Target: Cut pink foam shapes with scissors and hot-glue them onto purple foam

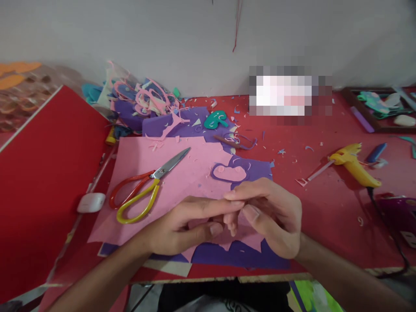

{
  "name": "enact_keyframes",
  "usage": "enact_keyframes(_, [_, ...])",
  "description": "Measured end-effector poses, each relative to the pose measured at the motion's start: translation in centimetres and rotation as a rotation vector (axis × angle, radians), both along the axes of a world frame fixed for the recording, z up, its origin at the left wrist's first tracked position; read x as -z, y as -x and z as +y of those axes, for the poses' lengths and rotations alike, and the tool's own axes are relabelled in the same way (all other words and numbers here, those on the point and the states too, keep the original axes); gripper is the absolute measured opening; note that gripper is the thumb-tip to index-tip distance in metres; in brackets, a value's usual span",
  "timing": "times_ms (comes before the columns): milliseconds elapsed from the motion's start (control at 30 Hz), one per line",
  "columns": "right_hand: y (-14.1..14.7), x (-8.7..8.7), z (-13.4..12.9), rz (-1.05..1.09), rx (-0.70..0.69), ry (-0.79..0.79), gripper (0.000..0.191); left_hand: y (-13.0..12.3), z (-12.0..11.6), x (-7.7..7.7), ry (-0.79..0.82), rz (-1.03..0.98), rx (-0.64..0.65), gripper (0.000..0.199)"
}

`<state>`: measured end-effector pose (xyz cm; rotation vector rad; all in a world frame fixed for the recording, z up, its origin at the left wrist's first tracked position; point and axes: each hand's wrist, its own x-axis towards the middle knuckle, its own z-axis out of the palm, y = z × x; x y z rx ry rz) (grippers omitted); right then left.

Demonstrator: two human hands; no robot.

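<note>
Pink foam sheet [182, 173] is lying flat on the red table [325, 203], right under both hands, with a purple foam sheet [240, 255] peeking out below it. Going left to right: a red board [39, 182] is leaning at the left edge, a small white eraser-like block [91, 202] is sitting beside it, and the scissors [146, 186] with red and yellow handles are resting on the pink sheet, blades closed. The left hand [185, 225] is half curled, index finger stretched toward the right hand [269, 212], which is pinching something tiny between thumb and fingers; honestly can't tell what, maybe a scrap or glue residue. Just behind the fingers a purple cut-out outline [229, 172] is lying on the pink. Further right the yellow glue gun [354, 164] is resting on the table. I'd say keeping the fingertips close above the sheet and picking slowly is the way to go here, so nothing small is dropping into the scrap pile [143, 104].
</note>
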<state>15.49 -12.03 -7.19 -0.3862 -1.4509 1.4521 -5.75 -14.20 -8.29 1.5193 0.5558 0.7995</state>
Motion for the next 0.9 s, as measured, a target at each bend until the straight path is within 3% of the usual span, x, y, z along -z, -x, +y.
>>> enact_keyframes(900, [-0.01, -0.08, -0.09, -0.04, 0.039, -0.018, 0.024, -0.15, 0.17, -0.67, 0.114, 0.049, 0.064, 0.034])
